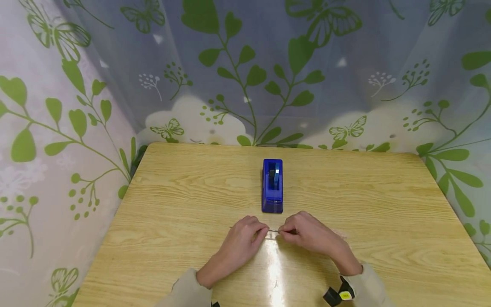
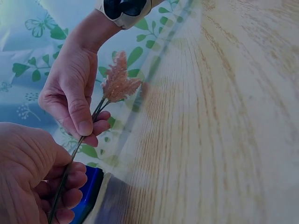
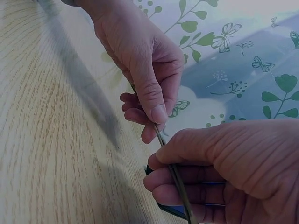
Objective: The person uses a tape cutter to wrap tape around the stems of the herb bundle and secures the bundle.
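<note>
My left hand (image 1: pixel 242 239) and right hand (image 1: pixel 312 234) meet above the table, a short gap apart. Both pinch the same thin stems (image 3: pixel 160 136) of an artificial-looking flower sprig, which run from one hand to the other. In the left wrist view, the sprig's fluffy pale pink heads (image 2: pixel 120 81) stick out past the right hand; the near left hand has thumb and curled fingers about the lower stems. Just beyond the hands stands a blue dispenser (image 1: pixel 272 207), which looks like a tape dispenser, its short end towards me. My fingers partly hide the stems.
The wood-grain table (image 1: pixel 184 192) extends to both sides of the hands. A curtain (image 1: pixel 264 98) with green leaves and butterflies hangs along its back and sides. A bright light reflection lies on the tabletop between the forearms.
</note>
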Motion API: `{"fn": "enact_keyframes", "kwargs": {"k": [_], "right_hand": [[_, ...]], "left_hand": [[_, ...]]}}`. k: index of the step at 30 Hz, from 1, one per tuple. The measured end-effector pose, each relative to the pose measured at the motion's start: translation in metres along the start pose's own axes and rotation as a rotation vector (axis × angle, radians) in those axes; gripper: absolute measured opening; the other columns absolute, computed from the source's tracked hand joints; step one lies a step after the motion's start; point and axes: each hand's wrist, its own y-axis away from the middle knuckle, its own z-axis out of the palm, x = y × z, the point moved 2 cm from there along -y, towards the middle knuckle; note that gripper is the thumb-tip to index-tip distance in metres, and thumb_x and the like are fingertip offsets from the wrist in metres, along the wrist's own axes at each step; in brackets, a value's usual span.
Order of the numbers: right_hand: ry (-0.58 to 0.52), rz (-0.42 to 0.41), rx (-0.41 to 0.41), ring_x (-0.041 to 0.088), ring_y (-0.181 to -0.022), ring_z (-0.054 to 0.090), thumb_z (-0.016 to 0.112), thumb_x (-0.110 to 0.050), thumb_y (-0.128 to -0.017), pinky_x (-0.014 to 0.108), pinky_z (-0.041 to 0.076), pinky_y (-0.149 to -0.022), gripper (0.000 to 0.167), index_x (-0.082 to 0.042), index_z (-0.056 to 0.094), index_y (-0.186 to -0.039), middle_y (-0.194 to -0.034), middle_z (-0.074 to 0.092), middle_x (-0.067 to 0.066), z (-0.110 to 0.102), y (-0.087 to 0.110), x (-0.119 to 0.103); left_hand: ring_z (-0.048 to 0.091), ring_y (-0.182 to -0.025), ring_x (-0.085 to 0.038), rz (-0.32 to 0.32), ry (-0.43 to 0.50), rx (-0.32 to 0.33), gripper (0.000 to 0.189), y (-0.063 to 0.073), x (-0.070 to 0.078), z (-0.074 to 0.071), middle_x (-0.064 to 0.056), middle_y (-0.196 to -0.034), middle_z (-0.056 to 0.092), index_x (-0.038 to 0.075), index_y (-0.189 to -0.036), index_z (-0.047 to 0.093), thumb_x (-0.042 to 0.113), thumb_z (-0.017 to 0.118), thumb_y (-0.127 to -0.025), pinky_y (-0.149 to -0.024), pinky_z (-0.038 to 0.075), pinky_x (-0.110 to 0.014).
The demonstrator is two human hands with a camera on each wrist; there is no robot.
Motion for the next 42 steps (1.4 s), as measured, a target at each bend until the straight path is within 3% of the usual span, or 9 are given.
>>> {"fn": "enact_keyframes", "kwargs": {"k": [6,11,17,23,32,36,42], "right_hand": [[0.021,-0.015,0.000,-0.005,-0.057,0.035,0.069,-0.004,-0.099,0.016,0.032,-0.053,0.029,-0.015,0.064,-0.072,-0.064,0.043,-0.017,0.0002,-0.0008,-0.0004],[0.025,-0.004,-0.003,-0.004,-0.059,0.040,0.070,-0.004,-0.099,0.017,0.039,-0.055,0.016,-0.010,0.077,-0.086,-0.068,0.056,-0.015,0.0001,-0.0002,-0.0005],[0.025,0.016,0.001,-0.004,-0.060,0.042,0.071,-0.004,-0.098,0.017,0.041,-0.055,0.012,-0.007,0.081,-0.094,-0.072,0.064,-0.012,0.0003,0.0008,-0.0005],[0.034,0.012,0.015,-0.004,-0.064,0.051,0.071,-0.005,-0.098,0.019,0.048,-0.059,0.012,-0.003,0.082,-0.104,-0.085,0.076,0.000,0.0003,0.0013,0.0003],[-0.039,0.067,-0.025,-0.002,-0.059,0.043,0.064,-0.007,-0.103,0.020,0.042,-0.056,0.021,-0.012,0.075,-0.086,-0.069,0.057,-0.013,0.0026,-0.0015,-0.0001],[-0.043,0.080,-0.034,0.000,-0.061,0.044,0.058,-0.007,-0.105,0.022,0.044,-0.059,0.022,-0.011,0.074,-0.090,-0.069,0.052,-0.014,0.0047,-0.0013,0.0002],[-0.016,0.071,-0.033,0.000,-0.064,0.047,0.057,-0.005,-0.104,0.023,0.047,-0.063,0.021,-0.010,0.076,-0.095,-0.073,0.056,-0.013,0.0051,-0.0014,0.0014]], "left_hand": [[0.059,-0.078,-0.009,-0.009,-0.015,0.004,0.010,0.0000,-0.0008,0.0002,0.002,-0.085,0.070,0.009,-0.097,0.080,0.013,0.071,-0.100,-0.069,0.050,-0.021],[0.058,-0.077,-0.009,-0.021,-0.025,0.011,0.010,0.0012,-0.0016,0.0006,0.003,-0.085,0.069,0.010,-0.096,0.079,0.014,0.072,-0.100,-0.068,0.049,-0.021],[0.060,-0.079,-0.009,-0.020,-0.025,0.017,0.008,0.0016,-0.0025,0.0021,0.003,-0.087,0.071,0.011,-0.096,0.079,0.015,0.073,-0.099,-0.069,0.050,-0.022],[0.061,-0.079,-0.010,0.002,-0.014,0.040,0.005,0.0002,-0.0027,0.0022,0.003,-0.088,0.072,0.012,-0.095,0.078,0.013,0.074,-0.098,-0.069,0.050,-0.022],[0.062,-0.079,-0.012,0.024,0.004,0.062,0.006,-0.0002,-0.0026,0.0004,0.003,-0.088,0.073,0.012,-0.093,0.078,0.009,0.075,-0.097,-0.069,0.050,-0.023],[0.062,-0.079,-0.012,0.037,0.001,0.068,0.006,-0.0004,-0.0030,0.0005,0.003,-0.088,0.073,0.012,-0.093,0.078,0.008,0.076,-0.096,-0.070,0.051,-0.023],[0.062,-0.079,-0.011,0.049,0.004,0.070,0.004,-0.0014,-0.0031,-0.0008,0.003,-0.087,0.072,0.010,-0.094,0.079,0.007,0.076,-0.095,-0.069,0.051,-0.023]]}}
